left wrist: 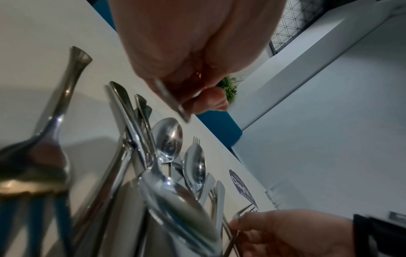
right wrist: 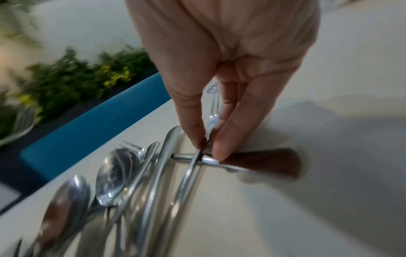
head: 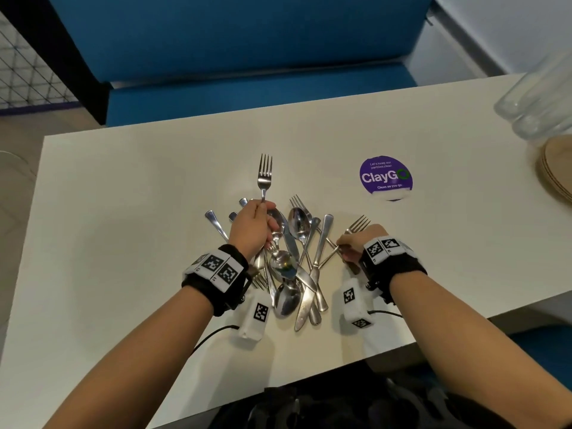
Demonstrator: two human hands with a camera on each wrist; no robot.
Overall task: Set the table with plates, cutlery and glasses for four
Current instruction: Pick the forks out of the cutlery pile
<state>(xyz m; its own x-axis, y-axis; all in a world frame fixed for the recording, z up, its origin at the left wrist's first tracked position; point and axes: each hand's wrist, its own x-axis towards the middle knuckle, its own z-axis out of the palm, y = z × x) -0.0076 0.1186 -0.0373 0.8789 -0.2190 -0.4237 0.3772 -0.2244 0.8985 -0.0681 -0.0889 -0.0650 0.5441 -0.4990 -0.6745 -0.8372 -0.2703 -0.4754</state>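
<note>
My left hand (head: 252, 226) grips a raised fork (head: 264, 176); my right fingers (right wrist: 222, 139) pinch a second fork's handle (right wrist: 193, 167) on the bench (head: 123, 212).

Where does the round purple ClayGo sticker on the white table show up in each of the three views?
Head: round purple ClayGo sticker lies right of centre, beyond the pile of steel cutlery.
Left wrist: purple sticker at lower right, seen edge-on, past the spoons.
Right wrist: not in view.
Shared landmark: the cutlery pile, in all three.
</note>
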